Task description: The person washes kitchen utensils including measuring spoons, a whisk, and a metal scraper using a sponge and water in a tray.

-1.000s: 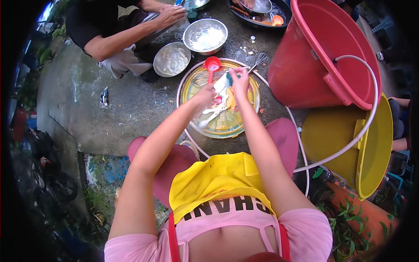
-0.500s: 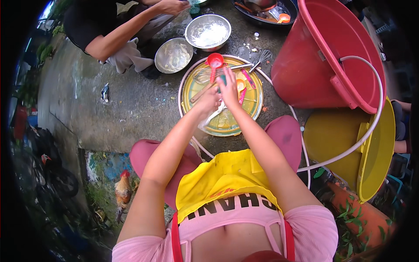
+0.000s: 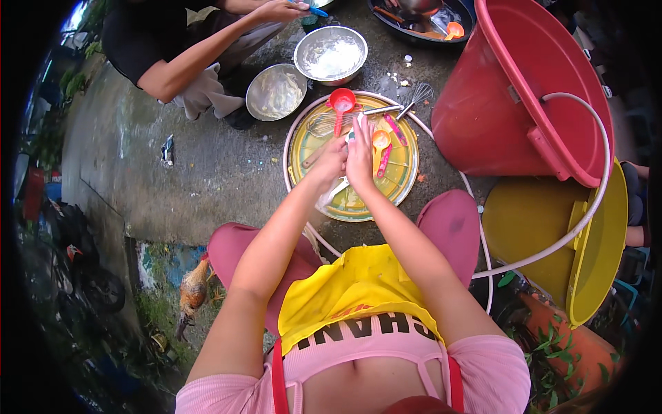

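My left hand (image 3: 332, 160) and my right hand (image 3: 359, 155) meet over a round yellow lid (image 3: 298, 139). My left fingers curl closed around something I cannot make out. The right hand lies against them with its fingers stretched out, and a small dark green bit (image 3: 352, 136) shows between the two. A white, smooth item (image 3: 338, 188) sticks out below the hands. On the lid around them lie a red measuring scoop (image 3: 342, 101), an orange-yellow measuring spoon (image 3: 380, 141), pink-handled utensils (image 3: 385, 160), a wire whisk (image 3: 324, 124) and a wooden handle (image 3: 312, 159).
Two metal bowls (image 3: 329, 54) (image 3: 276, 93) with whitish residue stand beyond. Another whisk (image 3: 418, 95) touches the ground. A red tub (image 3: 476, 131) with a pale hose (image 3: 601, 165), a yellow bucket (image 3: 524, 214), a black basin (image 3: 441, 36), a chicken (image 3: 194, 290) and a person's arm (image 3: 207, 55) surround me.
My hands have drawn closer together and slid slightly, with less green showing. The chicken has lowered and turned its head. A blue item now shows in the other person's hand.
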